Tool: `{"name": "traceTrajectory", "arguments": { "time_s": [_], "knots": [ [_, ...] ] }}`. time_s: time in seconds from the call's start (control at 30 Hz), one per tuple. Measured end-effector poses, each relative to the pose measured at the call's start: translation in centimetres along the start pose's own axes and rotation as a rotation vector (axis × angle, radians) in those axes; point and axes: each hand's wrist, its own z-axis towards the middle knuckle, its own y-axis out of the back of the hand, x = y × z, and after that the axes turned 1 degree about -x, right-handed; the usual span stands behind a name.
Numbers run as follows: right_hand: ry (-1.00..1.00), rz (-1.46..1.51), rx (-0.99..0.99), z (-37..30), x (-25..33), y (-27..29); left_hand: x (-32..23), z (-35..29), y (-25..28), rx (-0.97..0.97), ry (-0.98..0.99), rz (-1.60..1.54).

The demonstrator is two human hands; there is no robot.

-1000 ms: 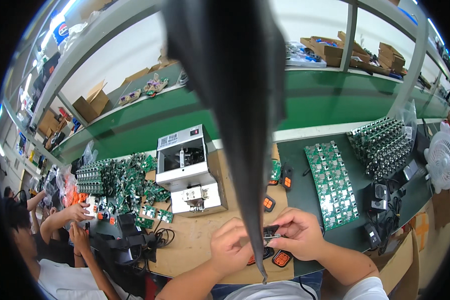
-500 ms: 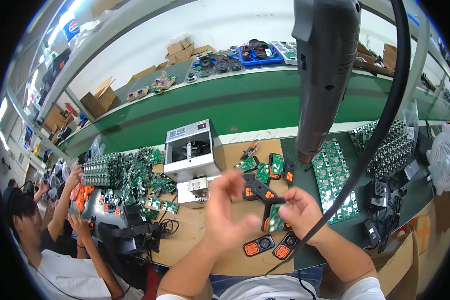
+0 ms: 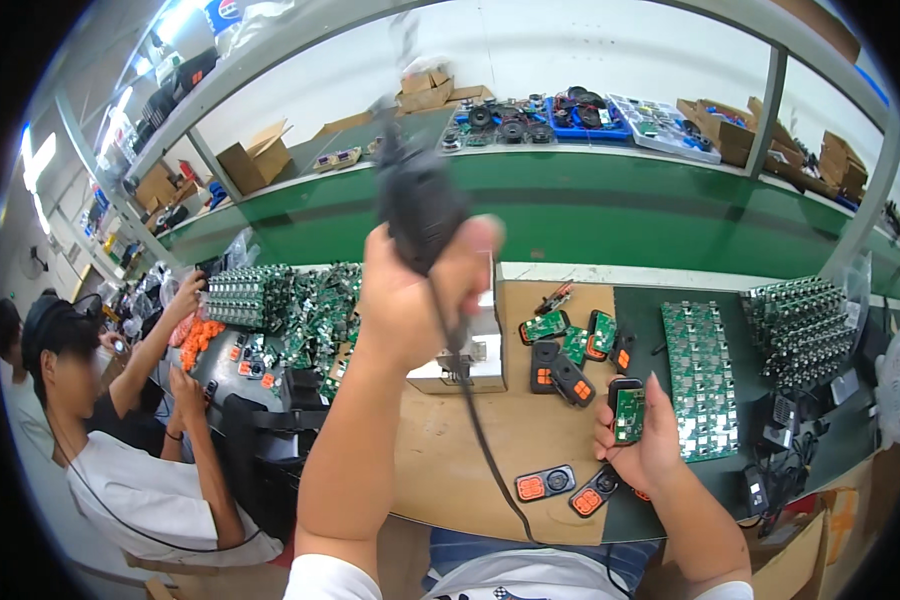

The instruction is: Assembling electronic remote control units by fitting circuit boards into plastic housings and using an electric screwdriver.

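The left grip (image 3: 410, 300) is wrapped around a dark, blurred handheld tool (image 3: 425, 205); the right grip (image 3: 652, 435) clasps a black casing (image 3: 627, 382) with a green board (image 3: 627, 412) in it. The board looks seated; whether it is fastened cannot be told. Just beyond the right grip, casings with exposed boards (image 3: 544, 326) seem unfinished; nearer the body lie button-side-up casings (image 3: 545, 483). Right of it sits a board panel (image 3: 700, 380). The tool's cord (image 3: 482, 440) trails across the table (image 3: 435, 465); the left forearm partly hides a white machine (image 3: 488, 345).
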Motion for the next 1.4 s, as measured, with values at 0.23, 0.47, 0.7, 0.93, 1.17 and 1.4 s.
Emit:
{"name": "traceTrajectory", "arguments": {
  "time_s": [0.23, 0.47, 0.7, 0.93, 1.17, 1.4],
  "knots": [
    [-0.061, 0.005, -0.121, 0.4, -1.2, -1.6, 4.4, -1.1, 2.9, -0.065, -0.1, -0.002],
    [-0.202, -0.065, -0.09, 0.2, -2.3, -1.5, 4.7, -1.9, 3.5, -0.04, -0.074, -0.074],
    [-0.164, -0.123, -0.198, -0.6, -2.5, -1.8, 3.0, -5.6, 0.1, 0.161, 0.069, -0.487],
    [-0.249, -0.154, -0.112, 0.3, -3.4, -2.2, -1.3, -8.1, -3.8, 0.18, -0.144, -0.535],
    [-0.215, -0.219, -0.042, -0.4, -2.8, -1.6, 1.8, -8.5, -5.4, 0.333, -0.15, -0.669],
    [-0.236, -0.066, -0.111, -0.3, -3.2, -1.6, 2.3, -8.8, -6.6, 0.249, -0.121, -0.556]
  ]
}}
